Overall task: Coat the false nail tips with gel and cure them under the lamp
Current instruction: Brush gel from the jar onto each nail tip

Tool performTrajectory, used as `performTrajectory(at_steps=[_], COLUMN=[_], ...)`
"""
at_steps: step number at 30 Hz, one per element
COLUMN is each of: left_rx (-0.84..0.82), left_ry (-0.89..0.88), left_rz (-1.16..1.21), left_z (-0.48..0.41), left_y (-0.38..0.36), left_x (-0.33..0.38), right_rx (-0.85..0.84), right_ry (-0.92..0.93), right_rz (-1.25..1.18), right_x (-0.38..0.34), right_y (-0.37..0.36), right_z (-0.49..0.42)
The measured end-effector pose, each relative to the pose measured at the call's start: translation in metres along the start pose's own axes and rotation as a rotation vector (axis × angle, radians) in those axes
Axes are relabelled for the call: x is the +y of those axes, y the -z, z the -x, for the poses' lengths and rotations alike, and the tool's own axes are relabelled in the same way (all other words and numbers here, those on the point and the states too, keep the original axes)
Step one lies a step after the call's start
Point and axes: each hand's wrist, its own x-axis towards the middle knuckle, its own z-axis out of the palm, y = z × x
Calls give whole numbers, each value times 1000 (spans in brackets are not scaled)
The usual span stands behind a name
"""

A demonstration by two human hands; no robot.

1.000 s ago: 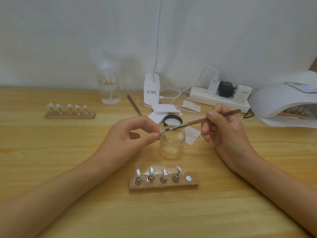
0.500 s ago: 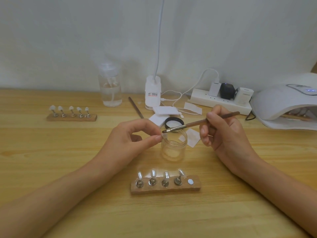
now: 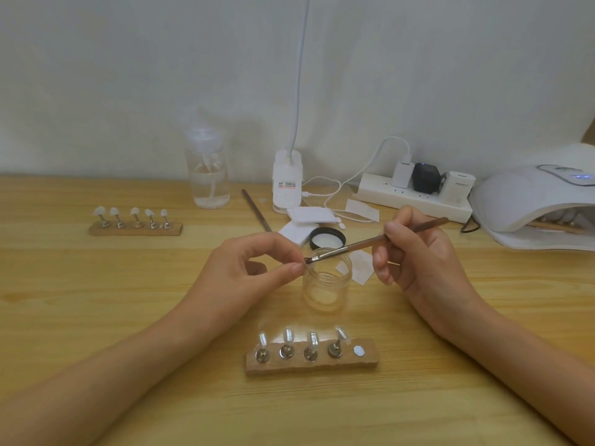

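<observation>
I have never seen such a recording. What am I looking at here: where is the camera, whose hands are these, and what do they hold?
There is no machine: a person works with bare hands. The one camera sits on the person's head and looks down at a wooden table. The right hand holds a thin brush; its tip meets something small pinched by the left hand, probably a nail tip, by the rim of an open glass jar. The near wooden block carries four tips; another block stands far left. The white curing lamp is at the right.
</observation>
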Motion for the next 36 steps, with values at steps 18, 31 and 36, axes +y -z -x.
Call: performTrajectory(at_steps=[18, 31, 36], left_rx=[-11, -11, -11], left_ry=[36, 31, 27], left_rz=[7, -2, 1], left_z=[1, 0, 0], left_y=[1, 0, 0], left_x=[0, 0, 0], right_rx=[86, 27, 93], right_ry=[81, 110, 112], right_rz=[56, 61, 161], right_x=[-3, -4, -4], right_y=[0, -2, -2], right_z=[2, 3, 4])
